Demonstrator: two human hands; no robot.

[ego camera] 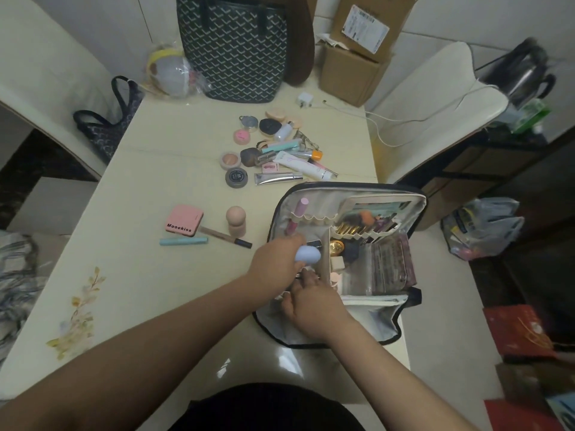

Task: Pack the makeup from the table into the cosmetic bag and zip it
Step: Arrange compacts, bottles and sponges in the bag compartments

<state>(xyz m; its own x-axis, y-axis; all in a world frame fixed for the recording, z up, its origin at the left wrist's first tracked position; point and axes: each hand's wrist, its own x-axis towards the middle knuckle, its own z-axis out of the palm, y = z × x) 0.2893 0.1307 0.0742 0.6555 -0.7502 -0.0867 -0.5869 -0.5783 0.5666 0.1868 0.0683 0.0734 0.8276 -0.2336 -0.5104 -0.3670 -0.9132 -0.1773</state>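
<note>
The cosmetic bag (384,195) lies open on the table's right side, its pockets holding brushes and small items. My left hand (273,262) grips a pale blue egg-shaped sponge case (308,255) over the bag's left compartment. My right hand (314,301) rests just below it at the bag's near edge, fingers spread; what it touches is hidden. Loose on the table lie a pink Mooekiss compact (183,219), a peach sponge on its stand (236,220), a teal pencil (183,241) and a brown concealer stick (225,236). A pile of tubes and compacts (273,150) sits farther back.
A patterned dark tote (233,48) and cardboard boxes (354,57) stand at the table's far end, beside a white charger with cable (305,99). White chairs (435,104) flank the table. A smaller dark bag (109,119) hangs off the left edge.
</note>
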